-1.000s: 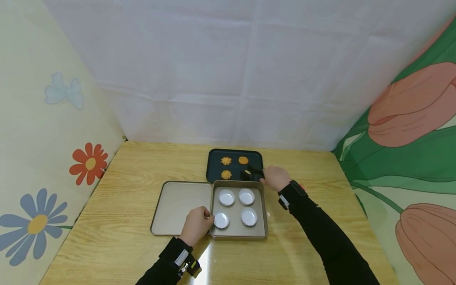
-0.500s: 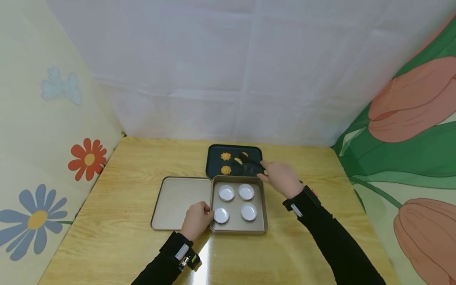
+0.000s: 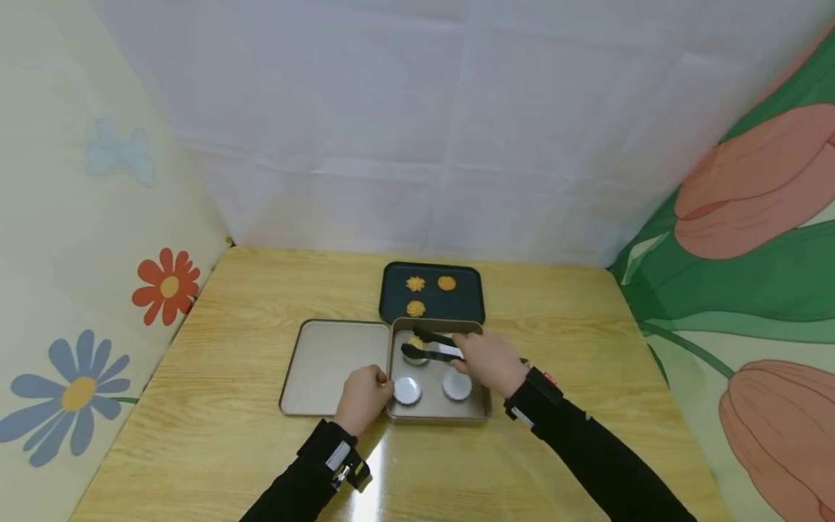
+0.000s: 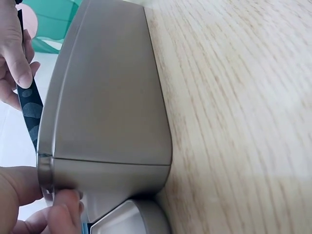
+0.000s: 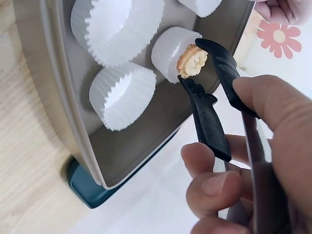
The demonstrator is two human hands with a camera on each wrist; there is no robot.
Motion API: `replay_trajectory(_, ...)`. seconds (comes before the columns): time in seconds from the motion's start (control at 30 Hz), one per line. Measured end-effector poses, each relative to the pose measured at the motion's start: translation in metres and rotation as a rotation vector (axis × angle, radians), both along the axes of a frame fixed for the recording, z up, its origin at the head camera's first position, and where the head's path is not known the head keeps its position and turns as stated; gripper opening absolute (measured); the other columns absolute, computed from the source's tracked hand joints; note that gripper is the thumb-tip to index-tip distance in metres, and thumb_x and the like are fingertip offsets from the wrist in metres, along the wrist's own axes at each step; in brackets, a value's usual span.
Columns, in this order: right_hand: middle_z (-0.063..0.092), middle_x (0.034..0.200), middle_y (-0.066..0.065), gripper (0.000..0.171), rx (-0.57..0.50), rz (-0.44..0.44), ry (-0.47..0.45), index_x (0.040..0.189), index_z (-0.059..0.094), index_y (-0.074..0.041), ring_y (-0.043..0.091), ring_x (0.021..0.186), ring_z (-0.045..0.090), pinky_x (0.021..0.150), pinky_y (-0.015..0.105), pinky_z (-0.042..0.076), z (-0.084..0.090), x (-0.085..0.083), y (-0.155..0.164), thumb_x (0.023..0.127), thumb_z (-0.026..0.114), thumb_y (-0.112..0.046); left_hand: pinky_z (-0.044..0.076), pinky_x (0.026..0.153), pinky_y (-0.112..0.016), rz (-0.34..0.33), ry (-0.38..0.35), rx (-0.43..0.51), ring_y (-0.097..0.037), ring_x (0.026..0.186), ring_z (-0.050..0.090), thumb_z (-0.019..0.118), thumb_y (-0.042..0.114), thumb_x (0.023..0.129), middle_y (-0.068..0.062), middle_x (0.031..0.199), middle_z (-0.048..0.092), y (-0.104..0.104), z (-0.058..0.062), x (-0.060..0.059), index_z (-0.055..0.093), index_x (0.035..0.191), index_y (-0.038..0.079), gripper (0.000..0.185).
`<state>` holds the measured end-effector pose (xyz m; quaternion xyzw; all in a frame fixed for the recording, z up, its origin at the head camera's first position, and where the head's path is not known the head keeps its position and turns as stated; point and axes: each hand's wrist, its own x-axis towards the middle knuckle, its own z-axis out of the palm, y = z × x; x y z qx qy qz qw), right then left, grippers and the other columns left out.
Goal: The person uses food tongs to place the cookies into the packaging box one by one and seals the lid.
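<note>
My right hand [image 3: 468,358] grips black tongs [image 3: 430,346] that pinch a small golden cookie [image 3: 414,341]. The cookie hangs just over the back-left white paper cup [image 5: 170,51] in the square metal tin [image 3: 484,391]. In the right wrist view the tongs [image 5: 209,97] hold the cookie [image 5: 191,59] by its edge, against that cup's rim. My left hand [image 3: 380,383] pinches the tin's left rim near the front-left cup [image 3: 406,390]. Its fingers [image 4: 63,207] curl over the tin's corner [image 4: 107,97]. Three cookies lie on the dark tray [image 3: 464,299] behind the tin.
A flat metal lid [image 3: 335,366] lies against the tin's left side on the wooden table [image 3: 228,435]. Cloth walls close off the back and both sides. The front-right cup [image 3: 457,384] holds nothing.
My right hand has carried the tongs and a cookie from the dark tray back over the tin's back-left cup. The left hand has stayed on the tin's rim.
</note>
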<state>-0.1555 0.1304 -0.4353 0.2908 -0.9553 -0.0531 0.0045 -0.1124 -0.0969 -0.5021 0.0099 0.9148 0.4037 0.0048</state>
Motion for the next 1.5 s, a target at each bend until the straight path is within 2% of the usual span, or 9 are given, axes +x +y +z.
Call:
replay_trajectory(0.17, 0.053, 0.065, 0.0, 0.034, -0.03, -0.008, -0.016, 0.1, 0.061, -0.009, 0.01, 0.045, 0.041, 0.04, 0.027, 0.035, -0.002, -0.002, -0.005, 0.082, 0.064, -0.038, 0.037, 0.048, -0.027, 0.02, 0.037, -0.014, -0.014, 0.052, 0.046, 0.064, 0.006, 0.073, -0.002, 0.06, 0.053, -0.001, 0.0, -0.001, 0.057, 0.063, 0.004, 0.012)
replay_trajectory(0.53, 0.051, 0.062, -0.001, 0.049, -0.016, -0.041, -0.073, 0.118, 0.058, -0.006, 0.009, 0.043, 0.037, 0.038, 0.026, 0.03, 0.001, -0.005, -0.01, 0.084, 0.061, -0.041, 0.037, 0.048, -0.027, 0.031, 0.026, -0.023, -0.014, 0.053, 0.046, 0.065, 0.006, 0.073, -0.002, 0.061, 0.053, -0.005, 0.002, -0.002, 0.058, 0.064, 0.004, 0.012)
replay_trajectory(0.77, 0.062, 0.09, 0.012, 0.053, -0.117, -0.087, -0.109, 0.128, 0.05, -0.002, 0.015, 0.058, 0.053, 0.043, 0.025, 0.037, 0.016, -0.017, -0.011, 0.088, 0.058, -0.036, 0.038, 0.049, -0.027, 0.039, 0.027, -0.02, -0.015, 0.054, 0.047, 0.065, 0.007, 0.073, -0.003, 0.062, 0.054, -0.006, 0.001, -0.002, 0.058, 0.065, 0.004, 0.011)
replay_trajectory(0.83, 0.063, 0.09, 0.013, 0.052, -0.128, -0.084, -0.064, 0.127, 0.05, -0.001, 0.017, 0.061, 0.055, 0.044, 0.026, 0.037, 0.02, -0.028, -0.01, 0.088, 0.058, -0.035, 0.038, 0.049, -0.027, 0.042, 0.035, -0.021, -0.015, 0.054, 0.047, 0.065, 0.006, 0.072, -0.003, 0.062, 0.054, -0.006, 0.001, -0.001, 0.058, 0.065, 0.004, 0.011)
replay_trajectory(0.93, 0.061, 0.077, 0.011, 0.048, -0.119, -0.07, -0.018, 0.121, 0.054, 0.0, 0.018, 0.056, 0.053, 0.042, 0.028, 0.037, 0.022, -0.047, -0.01, 0.088, 0.058, -0.034, 0.038, 0.049, -0.027, 0.043, 0.035, -0.016, -0.015, 0.054, 0.047, 0.066, 0.006, 0.072, -0.003, 0.062, 0.054, -0.004, 0.0, 0.0, 0.058, 0.065, 0.003, 0.011)
replay_trajectory(1.07, 0.054, 0.065, 0.006, 0.036, -0.071, -0.046, -0.054, 0.106, 0.06, -0.002, 0.017, 0.051, 0.05, 0.046, 0.03, 0.038, 0.02, -0.069, -0.01, 0.087, 0.059, -0.033, 0.039, 0.049, -0.026, 0.028, 0.018, -0.008, -0.014, 0.054, 0.047, 0.066, 0.007, 0.073, -0.003, 0.062, 0.054, 0.0, -0.004, 0.003, 0.057, 0.066, 0.003, 0.011)
replay_trajectory(1.23, 0.05, 0.059, 0.002, 0.026, -0.029, -0.064, -0.146, 0.081, 0.061, -0.009, 0.016, 0.05, 0.048, 0.047, 0.031, 0.038, 0.015, -0.085, -0.014, 0.086, 0.06, -0.034, 0.038, 0.049, -0.026, 0.016, 0.024, -0.009, -0.014, 0.053, 0.047, 0.065, 0.006, 0.073, -0.003, 0.061, 0.054, 0.003, -0.006, 0.006, 0.057, 0.066, 0.004, 0.011)
replay_trajectory(1.33, 0.053, 0.061, 0.003, 0.026, 0.002, -0.079, -0.167, 0.08, 0.061, -0.01, 0.017, 0.052, 0.05, 0.048, 0.032, 0.04, 0.01, -0.091, -0.018, 0.085, 0.061, -0.036, 0.038, 0.048, -0.026, 0.015, 0.042, -0.018, -0.014, 0.053, 0.046, 0.065, 0.006, 0.072, -0.002, 0.06, 0.053, 0.004, -0.006, 0.006, 0.056, 0.065, 0.005, 0.012)
replay_trajectory(1.5, 0.057, 0.069, 0.005, 0.026, 0.028, -0.07, -0.126, 0.088, 0.063, -0.01, 0.019, 0.055, 0.053, 0.051, 0.035, 0.044, 0.006, -0.093, -0.022, 0.084, 0.062, -0.036, 0.038, 0.048, -0.027, 0.014, 0.071, -0.023, -0.014, 0.052, 0.046, 0.065, 0.006, 0.072, -0.002, 0.06, 0.053, 0.003, -0.004, 0.004, 0.056, 0.063, 0.005, 0.012)
